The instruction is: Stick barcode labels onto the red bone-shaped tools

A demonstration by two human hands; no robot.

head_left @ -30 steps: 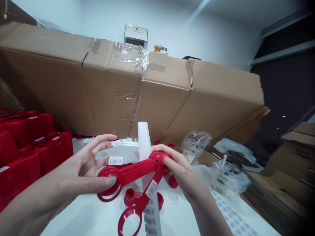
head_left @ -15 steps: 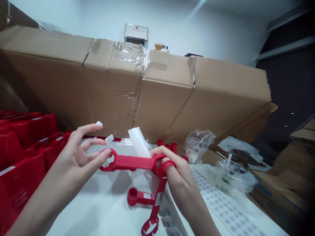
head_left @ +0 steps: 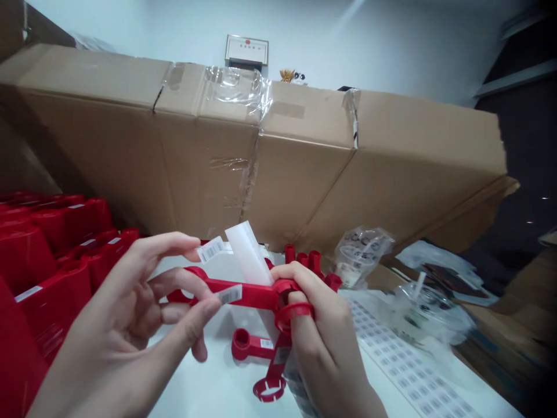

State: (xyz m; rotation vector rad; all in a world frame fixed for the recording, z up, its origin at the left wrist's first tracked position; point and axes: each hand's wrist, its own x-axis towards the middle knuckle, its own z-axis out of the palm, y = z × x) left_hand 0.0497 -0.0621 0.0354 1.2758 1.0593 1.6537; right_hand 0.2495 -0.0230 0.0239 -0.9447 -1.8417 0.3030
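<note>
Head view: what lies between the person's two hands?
In the head view, a red plastic wrench bridges left hand and right hand, with a barcode sticker on it and a white strip behind.

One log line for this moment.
left hand: thumb holds barcode sticker against red wrench handle | right hand: grips wrench ring end | second sticker on index fingertip

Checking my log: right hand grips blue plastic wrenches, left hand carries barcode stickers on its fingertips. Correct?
No: the head view shows the wrenches are red, not blue. The right hand grips them; the left hand carries barcode stickers on its fingertips.
</note>
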